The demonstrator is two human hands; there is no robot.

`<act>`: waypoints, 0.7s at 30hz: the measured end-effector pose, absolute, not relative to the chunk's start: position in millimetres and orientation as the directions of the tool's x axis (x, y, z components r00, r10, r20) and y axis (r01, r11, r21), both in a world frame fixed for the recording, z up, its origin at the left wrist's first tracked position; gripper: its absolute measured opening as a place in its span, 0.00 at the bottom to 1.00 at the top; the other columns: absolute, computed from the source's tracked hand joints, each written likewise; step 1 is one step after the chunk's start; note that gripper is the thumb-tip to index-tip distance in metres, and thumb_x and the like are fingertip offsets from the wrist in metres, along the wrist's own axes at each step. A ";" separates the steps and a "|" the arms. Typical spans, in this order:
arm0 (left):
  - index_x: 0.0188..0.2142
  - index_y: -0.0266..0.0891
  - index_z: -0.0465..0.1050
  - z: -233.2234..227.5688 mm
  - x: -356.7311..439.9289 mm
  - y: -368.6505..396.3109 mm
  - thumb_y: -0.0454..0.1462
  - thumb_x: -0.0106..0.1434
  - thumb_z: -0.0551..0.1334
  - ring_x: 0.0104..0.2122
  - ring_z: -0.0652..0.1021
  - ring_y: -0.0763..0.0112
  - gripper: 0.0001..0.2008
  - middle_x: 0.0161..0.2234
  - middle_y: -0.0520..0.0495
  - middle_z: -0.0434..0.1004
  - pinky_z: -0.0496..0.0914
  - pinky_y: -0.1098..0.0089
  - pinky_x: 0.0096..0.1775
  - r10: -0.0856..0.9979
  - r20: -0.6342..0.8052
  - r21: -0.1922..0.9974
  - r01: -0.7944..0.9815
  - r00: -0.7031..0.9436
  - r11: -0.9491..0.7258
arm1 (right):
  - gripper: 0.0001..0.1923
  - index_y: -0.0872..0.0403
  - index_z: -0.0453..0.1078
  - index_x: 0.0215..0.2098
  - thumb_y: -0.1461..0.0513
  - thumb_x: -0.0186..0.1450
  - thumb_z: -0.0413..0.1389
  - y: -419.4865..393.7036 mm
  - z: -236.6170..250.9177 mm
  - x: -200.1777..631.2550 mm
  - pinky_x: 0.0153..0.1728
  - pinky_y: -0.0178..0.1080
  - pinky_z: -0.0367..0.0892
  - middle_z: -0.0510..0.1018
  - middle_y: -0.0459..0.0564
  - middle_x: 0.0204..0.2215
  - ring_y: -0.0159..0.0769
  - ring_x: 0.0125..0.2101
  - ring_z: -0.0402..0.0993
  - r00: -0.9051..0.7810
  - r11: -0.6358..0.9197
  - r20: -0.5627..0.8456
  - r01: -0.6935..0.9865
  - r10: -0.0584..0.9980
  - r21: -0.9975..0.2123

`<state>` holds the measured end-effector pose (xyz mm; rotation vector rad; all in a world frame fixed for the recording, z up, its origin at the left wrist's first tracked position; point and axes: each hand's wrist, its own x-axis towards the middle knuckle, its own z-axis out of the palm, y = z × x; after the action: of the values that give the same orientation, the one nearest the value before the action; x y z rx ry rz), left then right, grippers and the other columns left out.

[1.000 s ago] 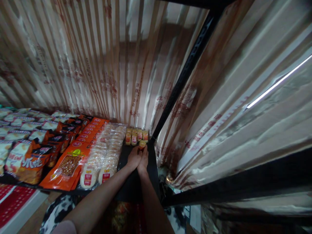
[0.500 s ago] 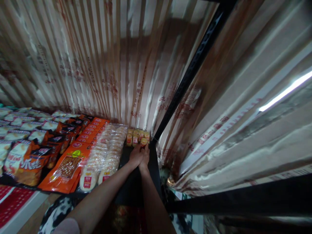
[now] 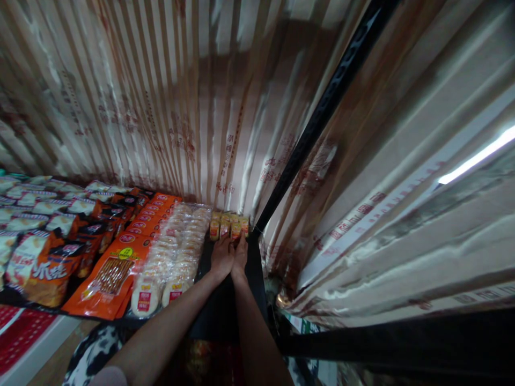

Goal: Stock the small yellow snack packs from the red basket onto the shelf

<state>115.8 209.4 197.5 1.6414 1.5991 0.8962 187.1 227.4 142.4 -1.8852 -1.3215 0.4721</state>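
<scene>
Side by side at the back corner of a black shelf, my two hands reach up to a small cluster of yellow snack packets. My left hand lies with its fingers stretched toward the front packets, the tips at their lower edge. Against its right side is my right hand, fingers extended along the front right packet. Neither hand is visibly wrapped round a packet. The fingertips are dim and small, so exact contact is hard to make out.
Left of my hands run rows of clear-wrapped rice crackers, then orange snack bags and white-and-orange chip bags. A black metal post rises at the corner. Pleated printed sheeting hangs behind the shelf.
The front packet under my fingers now sits in line with the others at the back. My hands have flattened, with fingers more stretched out than before. The view has shifted slightly.
</scene>
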 end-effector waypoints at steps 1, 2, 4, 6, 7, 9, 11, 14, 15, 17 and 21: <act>0.44 0.33 0.72 197.6 115.0 209.7 0.31 0.61 0.50 0.56 0.64 0.66 0.16 0.54 0.42 0.67 0.54 0.66 0.59 0.999 0.032 0.823 0.568 0.017 -0.036 | 0.33 0.63 0.47 0.62 0.67 0.59 0.43 227.0 142.2 186.9 0.47 0.37 0.61 0.66 0.61 0.49 0.39 0.49 0.64 0.392 -0.147 0.142 0.620 0.909 -0.771; 0.44 0.33 0.72 198.2 114.3 210.0 0.31 0.61 0.50 0.56 0.64 0.66 0.16 0.54 0.42 0.67 0.54 0.66 0.59 0.999 0.041 0.808 0.588 0.021 -0.046 | 0.33 0.63 0.46 0.62 0.67 0.59 0.43 226.5 141.6 186.8 0.49 0.37 0.60 0.65 0.61 0.51 0.38 0.51 0.63 0.388 -0.123 0.164 0.616 0.907 -0.778; 0.44 0.32 0.72 200.2 113.2 210.1 0.31 0.61 0.49 0.55 0.65 0.65 0.16 0.53 0.41 0.67 0.54 0.65 0.58 0.998 0.045 0.789 0.612 0.033 -0.056 | 0.32 0.62 0.48 0.62 0.67 0.59 0.42 225.9 138.9 186.8 0.52 0.37 0.58 0.62 0.61 0.54 0.36 0.54 0.60 0.377 -0.072 0.212 0.614 0.901 -0.786; 0.45 0.31 0.71 201.9 112.6 210.2 0.31 0.62 0.49 0.55 0.65 0.64 0.17 0.53 0.39 0.68 0.54 0.65 0.58 0.998 0.034 0.770 0.636 0.054 -0.060 | 0.31 0.61 0.50 0.61 0.68 0.59 0.41 226.2 134.1 187.1 0.53 0.37 0.57 0.61 0.60 0.55 0.35 0.55 0.59 0.373 -0.046 0.242 0.621 0.896 -0.783; 0.45 0.30 0.71 202.1 112.6 210.3 0.31 0.62 0.48 0.55 0.65 0.64 0.17 0.53 0.39 0.68 0.54 0.65 0.58 0.997 0.028 0.759 0.648 0.065 -0.064 | 0.30 0.62 0.51 0.61 0.68 0.59 0.41 226.8 131.0 187.2 0.54 0.37 0.57 0.61 0.60 0.55 0.35 0.55 0.59 0.375 -0.042 0.253 0.626 0.892 -0.779; 0.46 0.29 0.70 201.0 113.1 211.0 0.31 0.63 0.48 0.56 0.64 0.64 0.17 0.53 0.38 0.68 0.54 0.64 0.59 0.996 0.026 0.735 0.674 0.083 -0.076 | 0.29 0.62 0.53 0.60 0.67 0.59 0.42 228.7 123.9 187.5 0.54 0.38 0.57 0.61 0.61 0.55 0.37 0.55 0.59 0.389 -0.044 0.274 0.641 0.880 -0.766; 0.47 0.29 0.70 198.2 114.0 211.9 0.31 0.63 0.47 0.55 0.65 0.64 0.18 0.52 0.38 0.68 0.53 0.63 0.59 0.995 0.029 0.716 0.692 0.098 -0.089 | 0.28 0.61 0.56 0.58 0.66 0.59 0.43 231.0 116.3 187.8 0.54 0.40 0.57 0.62 0.61 0.54 0.39 0.55 0.58 0.398 -0.045 0.301 0.662 0.867 -0.748; 0.48 0.28 0.69 193.3 114.5 212.6 0.29 0.62 0.47 0.55 0.65 0.64 0.18 0.53 0.38 0.68 0.54 0.63 0.59 0.994 0.023 0.704 0.704 0.107 -0.093 | 0.27 0.59 0.59 0.57 0.66 0.59 0.44 233.6 106.2 188.2 0.53 0.43 0.58 0.64 0.60 0.52 0.41 0.54 0.58 0.388 -0.032 0.340 0.699 0.857 -0.714; 0.48 0.28 0.69 191.8 114.2 212.5 0.29 0.62 0.48 0.55 0.65 0.64 0.18 0.53 0.37 0.68 0.55 0.64 0.59 0.993 0.026 0.702 0.705 0.111 -0.098 | 0.27 0.59 0.60 0.57 0.66 0.59 0.44 234.0 103.6 188.3 0.53 0.43 0.58 0.65 0.60 0.51 0.41 0.54 0.58 0.378 -0.024 0.353 0.711 0.856 -0.703; 0.48 0.28 0.69 189.2 113.0 212.1 0.29 0.62 0.49 0.55 0.65 0.63 0.17 0.52 0.37 0.69 0.55 0.63 0.59 0.991 0.054 0.704 0.699 0.121 -0.124 | 0.26 0.60 0.60 0.56 0.66 0.59 0.43 234.2 99.8 188.4 0.52 0.43 0.59 0.65 0.60 0.51 0.41 0.54 0.58 0.366 -0.012 0.375 0.729 0.851 -0.684; 0.46 0.32 0.70 183.8 110.7 212.8 0.28 0.62 0.49 0.54 0.67 0.63 0.17 0.50 0.39 0.71 0.55 0.60 0.59 0.986 0.104 0.727 0.667 0.129 -0.164 | 0.26 0.61 0.60 0.56 0.66 0.60 0.44 234.2 96.3 188.1 0.52 0.43 0.59 0.63 0.61 0.52 0.42 0.54 0.58 0.362 0.003 0.409 0.745 0.838 -0.667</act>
<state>110.7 212.8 183.8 1.8943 1.5889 0.8047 188.1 234.2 96.3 -1.7560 -1.4021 0.1340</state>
